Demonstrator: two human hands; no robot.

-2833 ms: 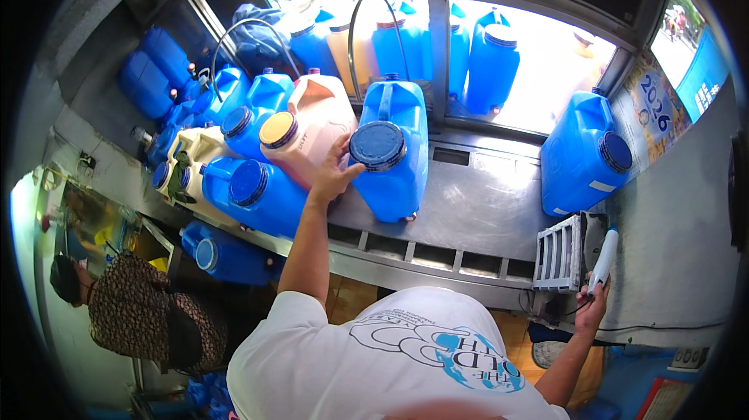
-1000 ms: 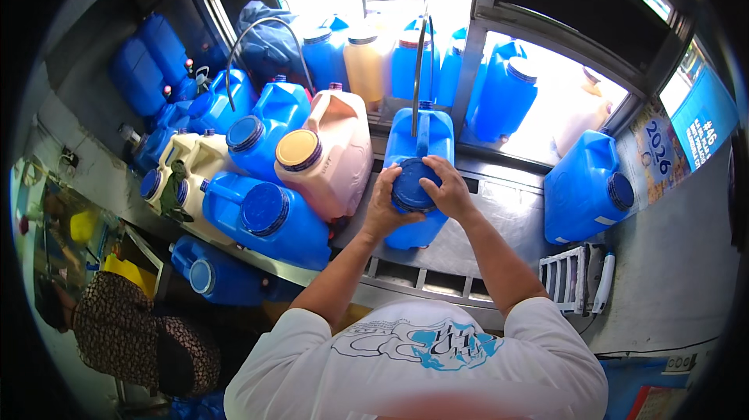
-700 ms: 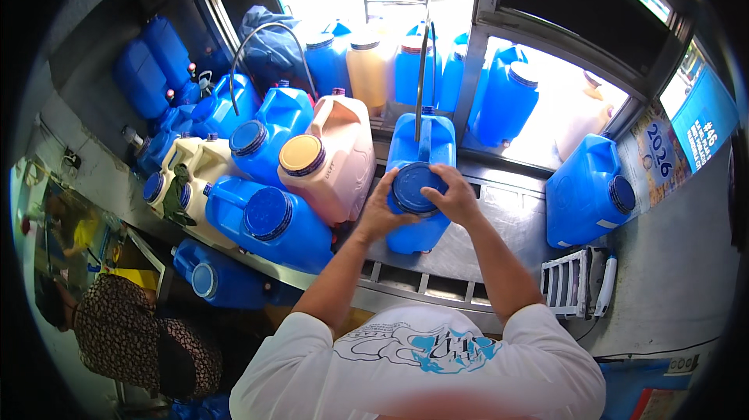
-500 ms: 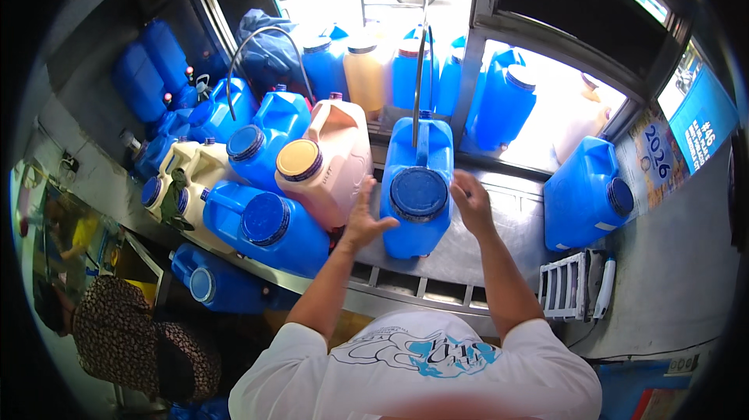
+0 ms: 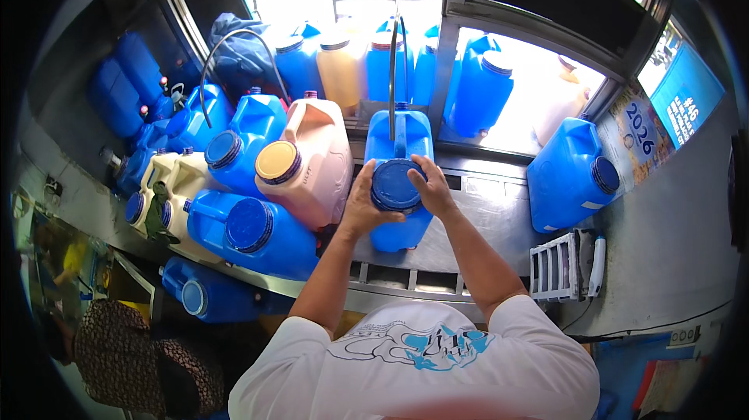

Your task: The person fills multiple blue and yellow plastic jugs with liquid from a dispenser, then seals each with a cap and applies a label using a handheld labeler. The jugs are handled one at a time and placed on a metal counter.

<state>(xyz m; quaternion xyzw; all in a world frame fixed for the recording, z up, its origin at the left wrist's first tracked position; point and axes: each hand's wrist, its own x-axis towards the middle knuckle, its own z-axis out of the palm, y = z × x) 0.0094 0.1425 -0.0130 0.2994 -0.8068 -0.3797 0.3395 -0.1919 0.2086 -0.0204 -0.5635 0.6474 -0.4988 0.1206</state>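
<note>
In front of me a blue plastic water jug [image 5: 402, 234] stands upright on the metal counter, its handle on the far side. Its wide, dark blue screw cap [image 5: 395, 183] faces up. Around the cap's left side curls my left hand [image 5: 365, 205], the thumb along the near edge. My right hand [image 5: 434, 187] grips the cap from the right, with fingers over its rim and top. A thin curved metal pipe [image 5: 393, 69] comes down over the jug's handle.
Left of the jug stand a pinkish jug [image 5: 318, 162] with a yellow cap and several blue and cream jugs. One blue jug [image 5: 569, 178] sits at the right end, beside a white rack [image 5: 555, 268]. More jugs line the window. A person in patterned clothing [image 5: 117, 357] is lower left.
Both hands have closed in from either side of the jug onto its cap. The whole view has shifted slightly, with the scene now a little further left.
</note>
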